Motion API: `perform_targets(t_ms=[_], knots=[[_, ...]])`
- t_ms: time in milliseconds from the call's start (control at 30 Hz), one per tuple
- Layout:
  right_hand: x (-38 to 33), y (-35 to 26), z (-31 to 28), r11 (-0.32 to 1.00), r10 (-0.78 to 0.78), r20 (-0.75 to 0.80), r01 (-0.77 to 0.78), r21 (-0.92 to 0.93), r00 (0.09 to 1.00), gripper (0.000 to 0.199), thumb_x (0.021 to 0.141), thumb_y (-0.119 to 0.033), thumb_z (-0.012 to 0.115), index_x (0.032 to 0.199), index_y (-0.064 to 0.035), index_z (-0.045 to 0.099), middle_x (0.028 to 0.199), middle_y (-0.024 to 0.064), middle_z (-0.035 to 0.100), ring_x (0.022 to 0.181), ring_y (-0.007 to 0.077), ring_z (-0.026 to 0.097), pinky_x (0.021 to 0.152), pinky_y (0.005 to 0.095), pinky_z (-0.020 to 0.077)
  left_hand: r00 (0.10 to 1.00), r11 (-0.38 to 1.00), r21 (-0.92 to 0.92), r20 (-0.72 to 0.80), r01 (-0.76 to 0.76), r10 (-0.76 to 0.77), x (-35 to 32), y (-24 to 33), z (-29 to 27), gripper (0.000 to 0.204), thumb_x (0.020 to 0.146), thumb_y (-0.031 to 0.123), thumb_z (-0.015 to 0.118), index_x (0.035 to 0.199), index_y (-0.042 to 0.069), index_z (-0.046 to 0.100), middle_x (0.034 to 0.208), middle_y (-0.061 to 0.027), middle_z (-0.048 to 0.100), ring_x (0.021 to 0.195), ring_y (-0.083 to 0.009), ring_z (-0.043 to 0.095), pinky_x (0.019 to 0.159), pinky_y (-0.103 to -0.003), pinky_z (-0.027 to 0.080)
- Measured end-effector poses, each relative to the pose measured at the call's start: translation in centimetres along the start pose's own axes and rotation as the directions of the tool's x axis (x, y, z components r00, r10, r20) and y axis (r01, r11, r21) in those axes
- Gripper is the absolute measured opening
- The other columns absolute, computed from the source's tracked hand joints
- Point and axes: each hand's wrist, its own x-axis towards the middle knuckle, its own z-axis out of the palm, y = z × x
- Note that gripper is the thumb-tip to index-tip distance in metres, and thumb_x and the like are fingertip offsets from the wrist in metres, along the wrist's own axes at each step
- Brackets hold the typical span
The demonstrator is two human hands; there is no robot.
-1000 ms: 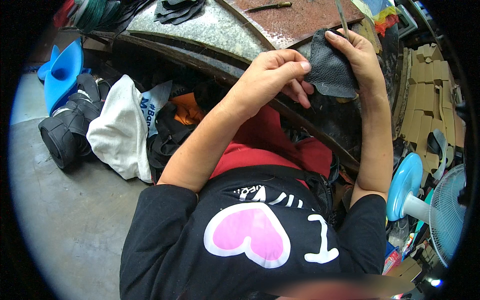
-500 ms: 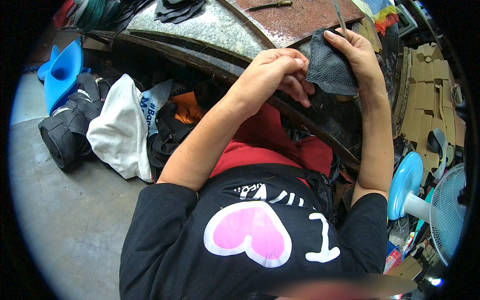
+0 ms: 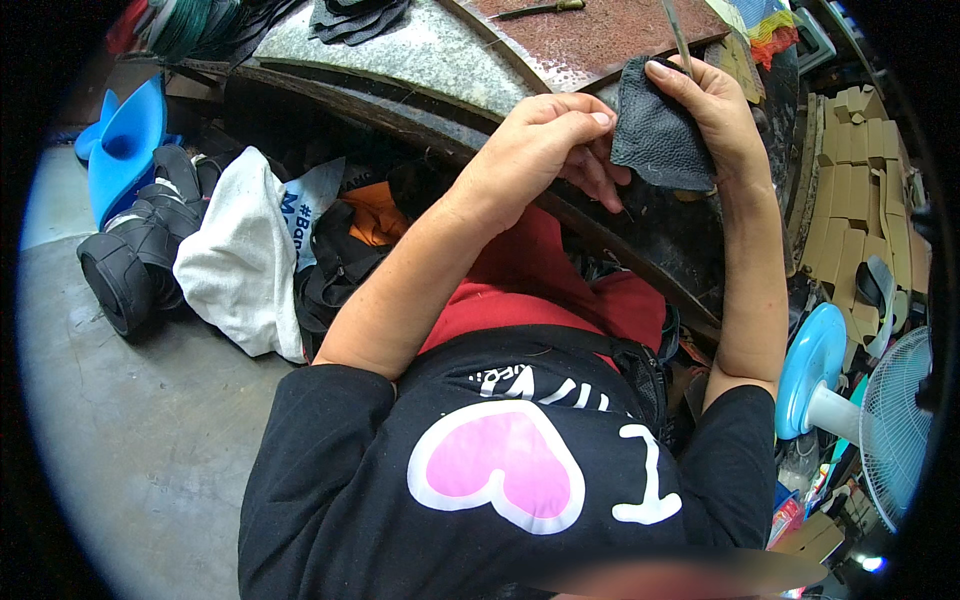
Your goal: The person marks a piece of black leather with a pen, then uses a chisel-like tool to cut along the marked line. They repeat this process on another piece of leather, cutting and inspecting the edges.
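My right hand (image 3: 718, 112) is closed on a piece of black grained leather (image 3: 660, 135), its thumb pressed on the upper edge. A thin metal rod or blade (image 3: 678, 35) rises from behind that thumb; its lower end is hidden, and I cannot tell whether the hand grips it. Just left of the leather is my left hand (image 3: 560, 145), thumb and forefinger pinched together and the other fingers curled below. Whatever sits in that pinch, if anything, is too small to make out. Both hands are over the near edge of the worktop.
A reddish-brown board (image 3: 610, 40) and a pale speckled slab (image 3: 390, 65) cover the worktop. A dark-handled tool (image 3: 538, 10) and stacked black pieces (image 3: 358, 18) lie there. A white cloth (image 3: 240, 255) and black rolls (image 3: 135, 260) are at left; a fan (image 3: 895, 425) stands right.
Both hands stay almost in place. The leather has shifted very slightly left, and my left hand's fingers have barely moved.
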Motion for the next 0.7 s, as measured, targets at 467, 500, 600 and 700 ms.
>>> perform_targets(t_ms=[467, 500, 600, 700], knots=[[-0.06, -0.08, 0.08, 1.0, -0.003, -0.016, 0.002, -0.029, 1.0, 0.017, 0.093, -0.019, 0.067, 0.1, -0.0037, 0.068, 0.084, 0.0002, 0.068, 0.071, 0.0054, 0.064, 0.063, 0.0185, 0.0505, 1.0, 0.997, 0.071, 0.026, 0.012, -0.014, -0.13, 0.09, -0.08, 0.021, 0.099, 0.021, 0.052, 0.102, 0.002, 0.058, 0.084, -0.0143, 0.069, 0.066, -0.0223, 0.071, 0.066, -0.03, 0.058], [-0.03, -0.04, 0.01, 1.0, -0.002, -0.023, 0.002, -0.022, 1.0, 0.017, 0.093, -0.019, 0.067, 0.1, -0.0036, 0.068, 0.084, 0.0003, 0.068, 0.072, 0.0054, 0.064, 0.064, 0.0185, 0.0506, 0.999, 0.997, 0.078, 0.026, 0.022, -0.025, -0.09, 0.08, -0.15, 0.021, 0.099, 0.021, 0.052, 0.103, 0.002, 0.058, 0.084, -0.0148, 0.069, 0.066, -0.0227, 0.071, 0.066, -0.03, 0.058], [0.06, -0.02, -0.16, 1.0, 0.001, -0.011, -0.002, -0.019, 1.0, 0.017, 0.093, -0.019, 0.067, 0.1, -0.0035, 0.069, 0.084, 0.0004, 0.068, 0.072, 0.0053, 0.064, 0.064, 0.0186, 0.0509, 1.0, 0.999, -0.042, 0.011, 0.01, -0.01, 0.04, -0.01, -0.06, 0.022, 0.097, 0.019, 0.054, 0.1, -0.002, 0.06, 0.084, -0.0124, 0.067, 0.064, -0.022, 0.07, 0.062, -0.029, 0.058], [0.05, -0.05, -0.2, 1.0, 0.003, 0.009, -0.003, -0.018, 1.0, 0.017, 0.093, -0.019, 0.067, 0.1, -0.0036, 0.069, 0.083, 0.0, 0.068, 0.072, 0.005, 0.064, 0.064, 0.0185, 0.0508, 1.0, 0.999, 0.045, 0.001, 0.009, -0.01, 0.0, 0.02, 0.11, 0.025, 0.098, 0.022, 0.057, 0.101, -0.003, 0.061, 0.083, -0.0133, 0.068, 0.064, -0.021, 0.07, 0.062, -0.028, 0.057]])
